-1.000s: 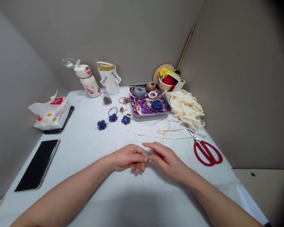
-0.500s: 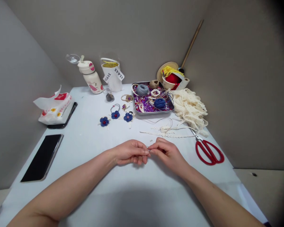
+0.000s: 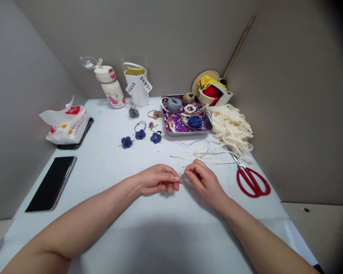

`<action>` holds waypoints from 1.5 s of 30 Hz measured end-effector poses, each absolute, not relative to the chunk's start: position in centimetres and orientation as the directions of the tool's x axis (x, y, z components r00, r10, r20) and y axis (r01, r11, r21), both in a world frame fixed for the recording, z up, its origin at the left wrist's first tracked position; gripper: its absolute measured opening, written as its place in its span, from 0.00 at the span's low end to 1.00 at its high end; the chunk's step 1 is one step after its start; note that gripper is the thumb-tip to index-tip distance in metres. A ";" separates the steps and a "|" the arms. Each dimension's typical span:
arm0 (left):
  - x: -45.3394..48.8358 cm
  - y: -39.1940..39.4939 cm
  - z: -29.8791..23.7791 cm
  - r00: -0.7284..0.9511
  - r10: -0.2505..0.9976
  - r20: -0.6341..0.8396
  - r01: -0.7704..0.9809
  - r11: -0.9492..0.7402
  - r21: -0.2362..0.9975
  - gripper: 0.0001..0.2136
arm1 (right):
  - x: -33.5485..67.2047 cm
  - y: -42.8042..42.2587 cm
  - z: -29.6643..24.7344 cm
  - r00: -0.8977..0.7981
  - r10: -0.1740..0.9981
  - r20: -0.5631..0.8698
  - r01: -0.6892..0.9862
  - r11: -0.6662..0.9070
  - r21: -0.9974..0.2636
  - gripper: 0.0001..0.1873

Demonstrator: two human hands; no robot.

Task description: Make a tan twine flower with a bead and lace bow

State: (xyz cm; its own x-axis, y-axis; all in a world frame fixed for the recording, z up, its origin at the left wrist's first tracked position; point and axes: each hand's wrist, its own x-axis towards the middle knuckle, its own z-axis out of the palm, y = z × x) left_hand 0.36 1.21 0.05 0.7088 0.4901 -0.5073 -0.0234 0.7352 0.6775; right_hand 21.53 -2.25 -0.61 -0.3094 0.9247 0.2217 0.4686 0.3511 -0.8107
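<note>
Over the middle of the table, my left hand (image 3: 161,179) pinches one end of a thin, pale thread (image 3: 181,173). My right hand (image 3: 201,177) faces it from a short distance, thumb and forefinger pressed together on the thread's other side. The strand between the fingertips is very fine and partly hidden by them. Beyond my hands lie strips of cream lace trim (image 3: 200,154). Blue flower ornaments (image 3: 140,134) with red or pink bead centres rest farther back on the left.
A metal tray (image 3: 185,133) holds beads and balls of yarn. Red-handled scissors (image 3: 253,182) lie at right, by a heap of lace (image 3: 231,129). A phone (image 3: 52,183), a tissue pack (image 3: 68,123) and a bottle (image 3: 111,87) are at left. A cup (image 3: 139,89) stands behind.
My hands have drawn slightly apart, opening a small gap where a fine strand shows. The whole view has shifted a little.
</note>
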 end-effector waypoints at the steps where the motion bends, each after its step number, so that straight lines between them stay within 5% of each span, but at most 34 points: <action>1: 0.5 1.1 0.0 0.683 0.526 -0.506 -0.044 0.722 0.691 0.12 | 21.5 -2.3 -0.6 -0.312 0.924 0.221 0.472 0.352 -0.808 0.06; 8: 1.7 0.1 0.4 0.435 0.834 -0.340 -0.262 0.479 0.838 0.11 | 20.7 -2.9 -0.1 -0.393 0.892 0.223 0.458 0.400 -0.794 0.05; 12: 1.6 0.2 0.7 0.313 0.944 -0.103 -0.023 0.116 0.993 0.06 | 20.1 -3.7 0.1 -0.461 0.863 0.208 0.421 0.419 -0.804 0.05; 16: 0.9 0.5 0.3 0.417 0.898 0.139 0.299 -0.280 0.912 0.09 | 20.2 -3.9 0.5 -0.426 0.876 0.225 0.393 0.404 -0.826 0.07; 20: 0.8 0.2 -0.2 0.645 0.739 0.197 0.413 -0.553 0.723 0.11 | 20.7 -3.8 0.8 -0.357 0.909 0.215 0.371 0.350 -0.860 0.07; 23: 1.1 -0.2 -0.3 0.704 0.696 0.141 0.439 -0.584 0.683 0.12 | 20.7 -3.7 0.8 -0.389 0.899 0.202 0.367 0.353 -0.861 0.08; 29: 1.3 -0.1 0.5 0.490 0.872 0.006 0.397 -0.229 0.889 0.05 | 20.9 -3.2 0.7 -0.320 0.917 0.239 0.394 0.358 -0.847 0.07; 34: 1.3 0.0 0.9 0.387 0.922 -0.033 0.366 -0.120 0.923 0.12 | 21.1 -2.8 0.4 -0.259 0.943 0.210 0.434 0.307 -0.847 0.08; 39: 1.3 -0.3 0.5 0.372 0.915 0.157 0.353 -0.296 0.888 0.13 | 21.1 -2.9 0.2 -0.234 0.950 0.205 0.455 0.293 -0.841 0.08; 45: 1.0 -0.8 -0.1 0.518 0.707 0.482 0.307 -0.680 0.666 0.08 | 20.9 -2.8 0.0 -0.261 0.949 0.176 0.483 0.286 -0.828 0.07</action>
State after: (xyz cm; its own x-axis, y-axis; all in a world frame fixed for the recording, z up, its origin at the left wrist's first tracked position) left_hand 1.02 -0.75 -0.05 0.5183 0.7065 0.4819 0.3072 -0.6797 0.6661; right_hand 20.88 -2.81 -0.03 -0.2607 0.9493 0.1757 0.4828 0.2858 -0.8278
